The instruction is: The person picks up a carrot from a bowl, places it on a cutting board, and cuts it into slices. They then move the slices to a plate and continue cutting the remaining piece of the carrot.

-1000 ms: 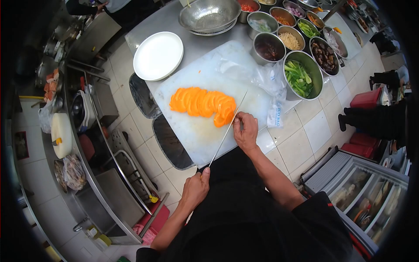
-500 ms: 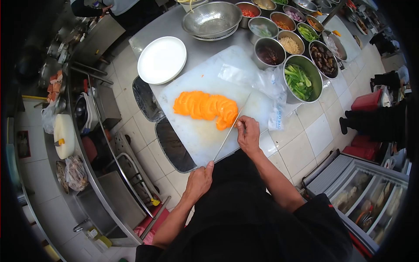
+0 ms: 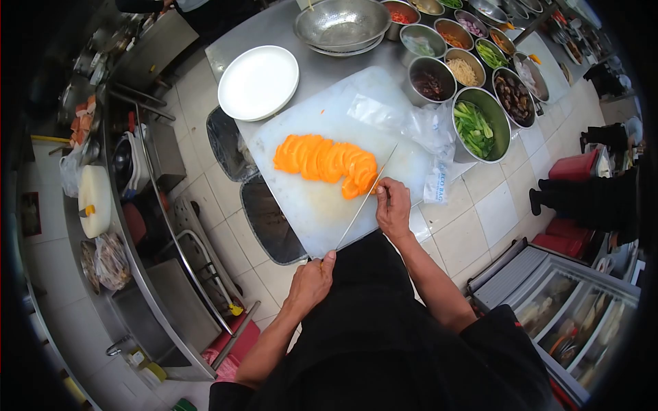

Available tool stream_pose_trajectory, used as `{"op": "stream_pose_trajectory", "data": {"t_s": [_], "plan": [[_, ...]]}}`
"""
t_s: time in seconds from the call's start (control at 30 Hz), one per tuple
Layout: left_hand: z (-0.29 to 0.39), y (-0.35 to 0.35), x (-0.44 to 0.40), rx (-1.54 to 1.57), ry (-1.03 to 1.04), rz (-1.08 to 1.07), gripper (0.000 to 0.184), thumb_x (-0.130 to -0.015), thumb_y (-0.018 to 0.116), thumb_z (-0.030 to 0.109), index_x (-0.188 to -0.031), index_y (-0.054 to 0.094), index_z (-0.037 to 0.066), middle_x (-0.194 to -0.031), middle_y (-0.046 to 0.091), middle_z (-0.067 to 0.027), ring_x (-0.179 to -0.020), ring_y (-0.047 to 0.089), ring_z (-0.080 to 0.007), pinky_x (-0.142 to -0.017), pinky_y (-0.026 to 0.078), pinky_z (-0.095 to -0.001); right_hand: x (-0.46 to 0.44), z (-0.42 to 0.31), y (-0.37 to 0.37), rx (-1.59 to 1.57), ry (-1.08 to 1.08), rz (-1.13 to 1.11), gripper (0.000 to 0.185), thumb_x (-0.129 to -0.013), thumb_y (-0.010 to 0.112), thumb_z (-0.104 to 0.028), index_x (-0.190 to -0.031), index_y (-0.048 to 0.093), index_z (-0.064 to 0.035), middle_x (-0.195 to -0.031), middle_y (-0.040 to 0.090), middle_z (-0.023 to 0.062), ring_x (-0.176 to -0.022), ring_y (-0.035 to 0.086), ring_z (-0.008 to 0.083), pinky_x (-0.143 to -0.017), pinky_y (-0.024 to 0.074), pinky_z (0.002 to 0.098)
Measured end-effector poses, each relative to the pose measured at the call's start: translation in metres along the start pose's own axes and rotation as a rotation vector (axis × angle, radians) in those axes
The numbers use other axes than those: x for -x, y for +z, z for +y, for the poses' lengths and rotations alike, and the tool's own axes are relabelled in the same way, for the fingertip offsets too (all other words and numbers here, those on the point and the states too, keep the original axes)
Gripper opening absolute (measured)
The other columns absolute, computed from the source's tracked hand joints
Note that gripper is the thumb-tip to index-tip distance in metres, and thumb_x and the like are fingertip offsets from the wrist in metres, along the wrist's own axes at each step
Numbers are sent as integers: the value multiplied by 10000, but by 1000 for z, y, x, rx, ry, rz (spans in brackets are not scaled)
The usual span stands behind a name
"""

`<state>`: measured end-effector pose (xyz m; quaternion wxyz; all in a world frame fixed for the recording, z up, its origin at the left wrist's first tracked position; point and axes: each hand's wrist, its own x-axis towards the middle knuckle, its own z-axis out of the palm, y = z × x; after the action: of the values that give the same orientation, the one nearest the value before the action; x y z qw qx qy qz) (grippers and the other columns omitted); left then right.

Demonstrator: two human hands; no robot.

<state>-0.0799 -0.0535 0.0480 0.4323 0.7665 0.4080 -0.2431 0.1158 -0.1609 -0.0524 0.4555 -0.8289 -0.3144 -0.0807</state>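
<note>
Thin orange carrot slices [image 3: 322, 160] lie overlapped in a row on a white cutting board [image 3: 274, 140], with a few fallen at the row's right end. My left hand [image 3: 310, 282] is closed round the handle of a knife [image 3: 360, 207], whose narrow blade slants up and away past the slices. Just right of the blade, the curled fingers of my right hand [image 3: 393, 209] pinch the carrot's end, which they mostly cover. A crumpled clear plastic bag [image 3: 411, 127] lies on the board's far right side.
A stack of white plates [image 3: 258, 82] stands beyond the board at left, near a metal colander [image 3: 343, 24]. Several metal bowls crowd the right, including one with green vegetables [image 3: 473, 123]. Dark bins [image 3: 271, 219] stand below the table's left edge. People stand farther off.
The whole view has shifted slightly. My hands, the knife and the carrot slices keep nearly the same places relative to the board.
</note>
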Motion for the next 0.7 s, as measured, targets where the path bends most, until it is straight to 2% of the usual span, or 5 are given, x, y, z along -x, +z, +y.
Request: {"op": "stream_pose_trajectory", "data": {"t_s": [0.47,0.7], "plan": [[2,-7,7,1,-43,-11,730,-994,337,554,-890,651,-96,-864,622,-371,-909,596,-531,-829,463,-523,0,1,3,11,34,17,104,-869,607,-35,-959,575,-76,-794,568,43,-715,538,224,-674,383,352],[3,-11,26,32,-11,54,689,-999,370,518,-798,616,-94,-777,591,-372,-825,591,-532,-750,453,-529,-1,0,4,14,42,22,113,-850,608,-21,-943,572,-74,-775,565,45,-706,536,224,-666,379,353]]}}
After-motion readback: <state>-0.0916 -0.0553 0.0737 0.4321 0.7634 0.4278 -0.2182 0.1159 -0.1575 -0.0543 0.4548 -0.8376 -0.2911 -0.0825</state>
